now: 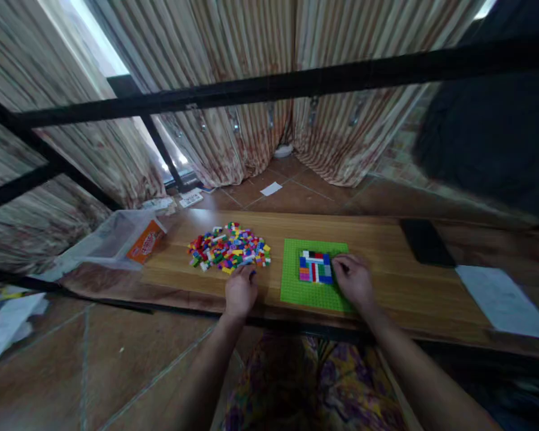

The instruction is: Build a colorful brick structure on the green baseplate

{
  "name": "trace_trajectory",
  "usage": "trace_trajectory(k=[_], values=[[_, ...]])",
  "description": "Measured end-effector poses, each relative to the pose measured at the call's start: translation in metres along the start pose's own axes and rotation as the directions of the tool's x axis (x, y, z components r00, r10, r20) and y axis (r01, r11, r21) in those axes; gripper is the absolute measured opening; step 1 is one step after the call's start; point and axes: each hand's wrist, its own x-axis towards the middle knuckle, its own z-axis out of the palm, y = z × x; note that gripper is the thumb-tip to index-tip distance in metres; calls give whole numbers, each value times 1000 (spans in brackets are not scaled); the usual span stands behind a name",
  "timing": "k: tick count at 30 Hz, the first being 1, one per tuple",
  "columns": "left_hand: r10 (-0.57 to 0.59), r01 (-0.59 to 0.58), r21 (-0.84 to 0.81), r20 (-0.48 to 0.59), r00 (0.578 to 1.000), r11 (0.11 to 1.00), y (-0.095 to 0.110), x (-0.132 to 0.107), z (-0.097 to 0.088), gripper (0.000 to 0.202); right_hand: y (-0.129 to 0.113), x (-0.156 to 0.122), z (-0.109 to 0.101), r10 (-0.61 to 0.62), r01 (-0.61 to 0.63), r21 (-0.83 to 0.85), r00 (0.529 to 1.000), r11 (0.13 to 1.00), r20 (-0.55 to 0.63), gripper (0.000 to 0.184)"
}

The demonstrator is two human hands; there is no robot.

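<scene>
Brick build (315, 267) on green baseplate (291, 287)
L hand (241, 292) pinching blue brick (252, 273) nr pile (229, 248); R hand (354, 280) by build, can't tell grip.

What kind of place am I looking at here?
Probably a room in a home: long patterned curtains, a tiled floor, and a wooden tabletop with a pile of toy bricks.

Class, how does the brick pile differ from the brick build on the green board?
The brick pile is a jumbled heap, while the brick build is a tidy, roughly rectangular block. The brick pile spreads wider; the brick build is more compact. The brick pile lies on the wooden table, the brick build on the green board. Both are made of many-coloured bricks.
</scene>
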Motion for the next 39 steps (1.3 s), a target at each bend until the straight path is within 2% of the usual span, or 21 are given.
trace_trajectory(k=[5, 10, 14, 16, 21, 25, 32, 39], values=[[-3, -3, -100, -53, 999, 995, -2, 1, -1, 21, 2, -2, 1, 12, -12, -6, 1000, 1000, 2, 30], [14, -43, -195, -147, 989, 980, -9, -10, -9, 21, 1, -2, 0, 21, -21, -13, 1000, 1000, -10, 29], [-146, 102, -167, -273, 951, 981, -31, -16, -24, 22, 3, -2, 1, 10, -10, -22, 1000, 1000, 1, 28], [-220, 192, -122, -292, 931, 974, -45, -16, -33, 24, 4, -3, 1, -1, 1, -22, 1000, 1000, -4, 27], [-318, 325, -4, -214, 924, 946, -68, -5, -48, 28, 3, -2, 1, -15, 14, -30, 1000, 999, -14, 27], [-306, 314, 36, -141, 941, 949, -68, 5, -45, 30, 3, -2, 0, -19, 19, -44, 1000, 999, 0, 27], [-246, 255, 88, -103, 964, 963, -61, 15, -35, 29, 3, -2, -1, -2, 3, -59, 1000, 998, 7, 27], [-284, 290, 59, -95, 954, 955, -61, 17, -35, 21, 1, -1, -2, -23, 24, -55, 1000, 998, 8, 27]])
